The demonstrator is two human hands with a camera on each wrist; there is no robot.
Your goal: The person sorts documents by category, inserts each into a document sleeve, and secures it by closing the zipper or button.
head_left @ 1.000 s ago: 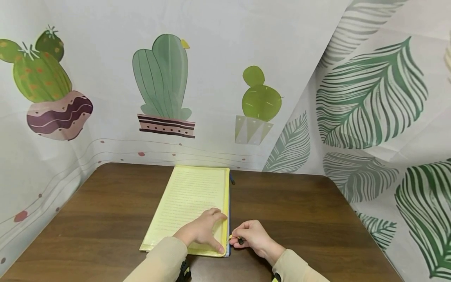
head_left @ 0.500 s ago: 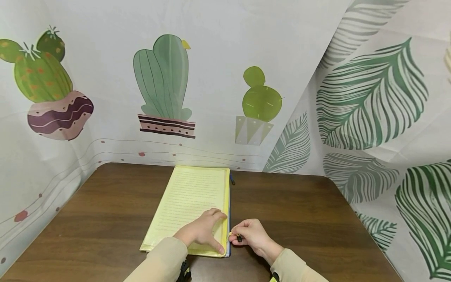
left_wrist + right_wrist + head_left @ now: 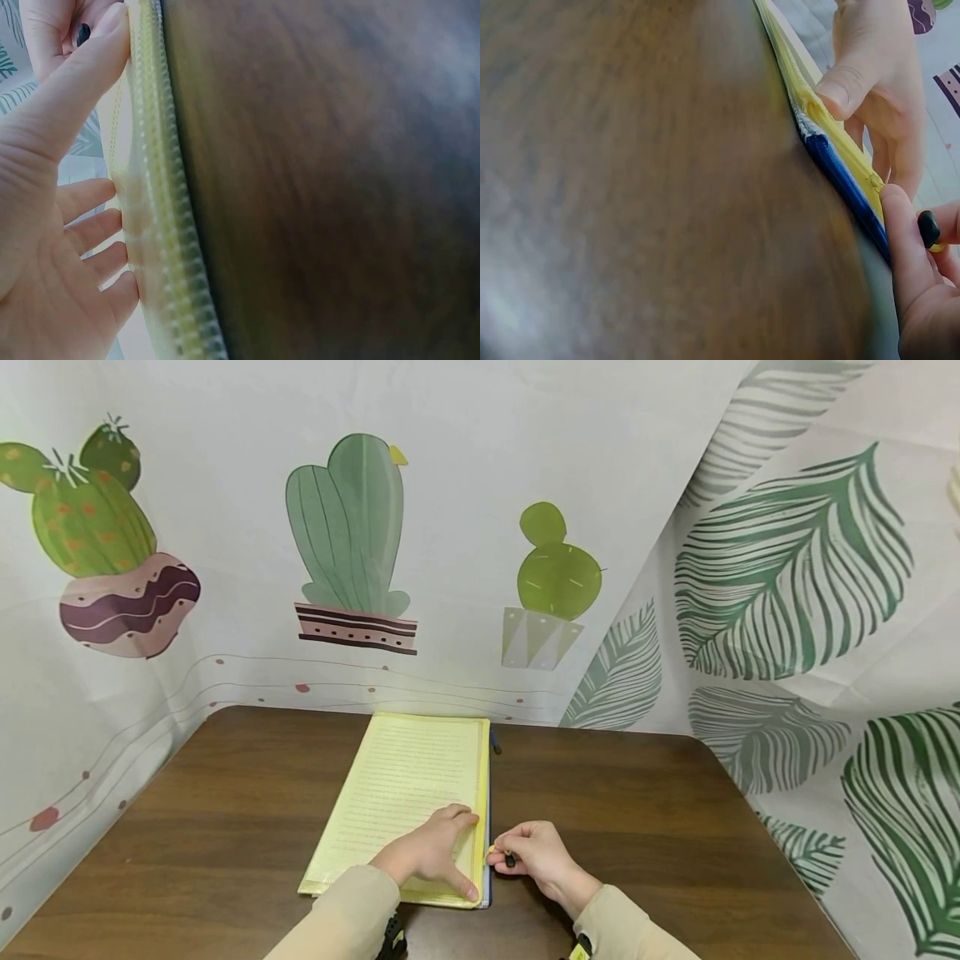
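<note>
A yellow translucent zipper pouch [image 3: 482, 777] lies on the table, a printed sheet showing through its top. My left hand [image 3: 431, 853] rests on its near right part with fingers spread; the thumb presses near the corner, as the right wrist view shows at the zipper edge. Beside the right edge, my right hand [image 3: 546, 862] pinches the pouch's zipper pull, whose black end [image 3: 928, 229] sticks out between the fingers. One finger of that hand touches the yellow edge in the right wrist view. Under the yellow pouch lies a blue-edged pouch [image 3: 840, 172], mostly hidden.
A blue cord pull with a dark tip [image 3: 496, 743] pokes out at the far right corner of the stack. The brown wooden table [image 3: 637, 810] ends at a white wall cloth [image 3: 465, 527] printed with cacti and leaves.
My right hand has slid slightly away from me along the right edge of the pouch, with the zipper pull in its fingers. The left hand stays practically in place.
</note>
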